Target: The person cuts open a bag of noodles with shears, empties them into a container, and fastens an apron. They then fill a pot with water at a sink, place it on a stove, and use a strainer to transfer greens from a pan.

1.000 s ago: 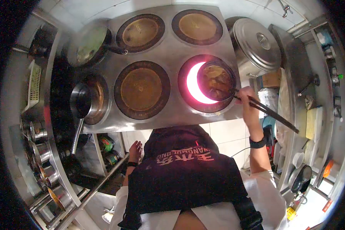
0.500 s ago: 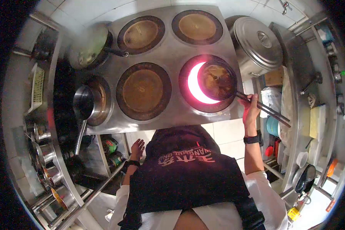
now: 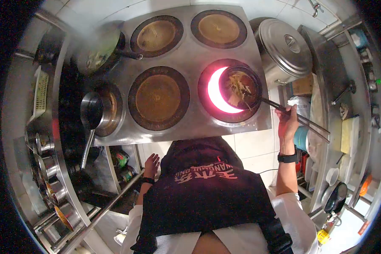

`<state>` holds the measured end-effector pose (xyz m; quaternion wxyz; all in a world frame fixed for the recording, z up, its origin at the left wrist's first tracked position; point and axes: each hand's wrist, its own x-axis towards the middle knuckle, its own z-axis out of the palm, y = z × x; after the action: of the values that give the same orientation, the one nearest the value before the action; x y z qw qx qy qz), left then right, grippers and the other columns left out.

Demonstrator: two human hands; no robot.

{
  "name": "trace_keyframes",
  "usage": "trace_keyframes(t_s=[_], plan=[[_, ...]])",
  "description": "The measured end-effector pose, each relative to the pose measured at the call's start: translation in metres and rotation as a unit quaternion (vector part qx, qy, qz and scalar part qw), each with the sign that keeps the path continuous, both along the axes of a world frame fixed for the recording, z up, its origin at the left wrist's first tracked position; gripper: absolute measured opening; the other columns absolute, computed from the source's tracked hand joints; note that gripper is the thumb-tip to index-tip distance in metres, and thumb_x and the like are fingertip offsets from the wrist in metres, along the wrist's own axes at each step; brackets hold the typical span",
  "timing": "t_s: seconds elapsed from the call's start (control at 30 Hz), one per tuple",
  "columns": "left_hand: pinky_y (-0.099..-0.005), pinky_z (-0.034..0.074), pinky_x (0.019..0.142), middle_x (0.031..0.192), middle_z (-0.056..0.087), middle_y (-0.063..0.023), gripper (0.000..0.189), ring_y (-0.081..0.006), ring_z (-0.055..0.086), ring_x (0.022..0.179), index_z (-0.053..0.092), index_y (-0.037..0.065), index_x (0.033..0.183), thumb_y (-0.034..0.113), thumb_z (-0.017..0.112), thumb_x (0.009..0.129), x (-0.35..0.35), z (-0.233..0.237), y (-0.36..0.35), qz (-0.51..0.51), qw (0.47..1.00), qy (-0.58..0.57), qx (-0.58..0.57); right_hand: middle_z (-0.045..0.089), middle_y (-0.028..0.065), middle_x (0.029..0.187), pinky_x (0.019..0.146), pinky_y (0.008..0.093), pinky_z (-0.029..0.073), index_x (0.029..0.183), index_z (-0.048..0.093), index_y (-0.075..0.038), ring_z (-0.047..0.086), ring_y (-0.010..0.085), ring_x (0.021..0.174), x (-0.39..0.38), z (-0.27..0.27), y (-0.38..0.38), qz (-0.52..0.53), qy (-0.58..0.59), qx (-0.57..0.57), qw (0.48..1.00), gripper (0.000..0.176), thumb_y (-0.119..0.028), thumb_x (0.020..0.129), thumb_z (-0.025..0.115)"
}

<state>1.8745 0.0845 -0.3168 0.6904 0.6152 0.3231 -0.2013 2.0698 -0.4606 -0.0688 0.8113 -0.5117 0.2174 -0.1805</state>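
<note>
My right hand [image 3: 288,120] is closed around a pair of long dark chopsticks [image 3: 313,122]. Their far ends reach into a dark round pot [image 3: 258,82], where pale, strand-like food [image 3: 240,86] shows in brown liquid. The pot sits off-centre on the front right burner [image 3: 204,91], and a bright pink-white crescent glows along its left side. Beside my apron [image 3: 207,199] hangs my left hand [image 3: 152,164], holding nothing, its fingers loosely apart.
A metal saucepan [image 3: 101,111] stands on the front left burner, its handle sticking out past the stove edge. Behind it, a steaming pan [image 3: 98,55] holds greenish food. A large lidded stockpot [image 3: 283,46] stands right of the stove. Shelves line both sides.
My right hand and the chopsticks have shifted right, slightly away from the pot. Pale strands now show at the liquid's surface. My left hand has barely moved.
</note>
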Motion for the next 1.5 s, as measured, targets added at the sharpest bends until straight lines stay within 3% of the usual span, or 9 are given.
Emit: trace_keyframes(t_s=[0.13,0.23,0.3,0.73,0.8,0.83,0.9,1.13,1.5], plan=[[-0.0335,0.034,0.088,0.124,0.045,-0.0068,0.041,-0.0194,0.044,0.111,0.033,0.008,0.127,0.021,0.036,0.088,-0.001,0.009,-0.006,0.081,0.994,0.025,-0.071,0.050,0.0067,0.067,0.056,0.0315,0.050,0.074,0.045,-0.005,0.058,0.0230,0.056,0.008,0.014,0.001,-0.003,-0.039,-0.043,0.998,0.031,-0.031,0.090,0.042],[-0.0331,0.034,0.086,0.125,0.044,-0.0066,0.042,-0.0194,0.044,0.111,0.033,0.008,0.128,0.022,0.036,0.089,-0.008,-0.003,0.001,-0.078,0.995,-0.046,0.051,0.052,0.0071,0.070,0.056,0.0314,0.049,0.075,0.046,-0.003,0.058,0.0224,0.057,0.016,0.018,0.011,0.006,-0.047,-0.122,0.991,0.031,-0.030,0.090,0.042],[-0.0326,0.034,0.084,0.125,0.044,-0.0067,0.042,-0.0192,0.044,0.110,0.034,0.008,0.127,0.023,0.037,0.089,-0.004,0.003,-0.007,0.102,0.991,0.028,-0.084,0.051,0.0064,0.071,0.059,0.0314,0.048,0.076,0.047,-0.002,0.059,0.0211,0.059,0.023,0.012,0.021,0.016,-0.049,-0.157,0.986,0.029,-0.027,0.090,0.043],[-0.0289,0.041,0.071,0.119,0.049,-0.0072,0.039,-0.0181,0.049,0.105,0.035,0.005,0.126,0.018,0.037,0.089,-0.012,-0.008,0.000,0.181,0.974,0.086,-0.101,0.055,0.0054,0.077,0.050,0.0232,0.042,0.086,0.054,-0.002,0.054,0.0121,0.055,0.010,0.061,0.001,0.192,0.088,-0.321,0.923,0.023,-0.024,0.089,0.045],[-0.0280,0.042,0.067,0.120,0.048,-0.0075,0.038,-0.0185,0.049,0.105,0.036,0.004,0.125,0.016,0.035,0.089,-0.027,-0.039,0.016,-0.048,0.997,-0.053,0.020,0.058,0.0101,0.075,0.049,0.0228,0.041,0.086,0.053,-0.002,0.054,0.0136,0.053,0.015,0.013,-0.001,0.124,0.048,-0.254,0.958,0.026,-0.026,0.089,0.044],[-0.0280,0.042,0.067,0.120,0.048,-0.0075,0.038,-0.0185,0.049,0.105,0.036,0.004,0.125,0.016,0.035,0.089,-0.024,-0.031,0.012,-0.048,0.997,-0.053,0.020,0.058,0.0100,0.074,0.049,0.0231,0.042,0.084,0.052,-0.002,0.055,0.0147,0.053,0.014,0.000,0.002,0.096,0.031,-0.218,0.971,0.027,-0.027,0.089,0.044],[-0.0278,0.042,0.070,0.120,0.048,-0.0075,0.037,-0.0187,0.049,0.105,0.037,0.005,0.124,0.017,0.035,0.089,-0.010,0.004,-0.005,0.173,0.979,0.070,-0.083,0.057,0.0095,0.071,0.050,0.0246,0.043,0.079,0.050,-0.004,0.057,0.0180,0.054,0.011,-0.009,0.009,0.054,0.017,-0.160,0.985,0.027,-0.028,0.090,0.043],[-0.0292,0.039,0.079,0.119,0.049,-0.0063,0.039,-0.0189,0.048,0.106,0.037,0.007,0.124,0.023,0.036,0.089,-0.002,0.011,-0.006,0.158,0.982,0.018,-0.098,0.056,0.0106,0.067,0.051,0.0265,0.043,0.074,0.047,-0.005,0.058,0.0200,0.055,0.008,0.000,0.004,0.039,0.020,-0.080,0.996,0.028,-0.028,0.090,0.041],[-0.0265,0.041,0.072,0.119,0.050,-0.0050,0.039,-0.0162,0.052,0.099,0.038,0.007,0.124,0.024,0.038,0.089,-0.010,0.004,-0.001,0.149,0.985,0.025,-0.080,0.053,0.0056,0.072,0.055,0.0251,0.043,0.075,0.052,-0.002,0.055,0.0155,0.057,0.032,0.010,0.045,0.159,0.033,-0.209,0.964,0.022,-0.018,0.088,0.048]])
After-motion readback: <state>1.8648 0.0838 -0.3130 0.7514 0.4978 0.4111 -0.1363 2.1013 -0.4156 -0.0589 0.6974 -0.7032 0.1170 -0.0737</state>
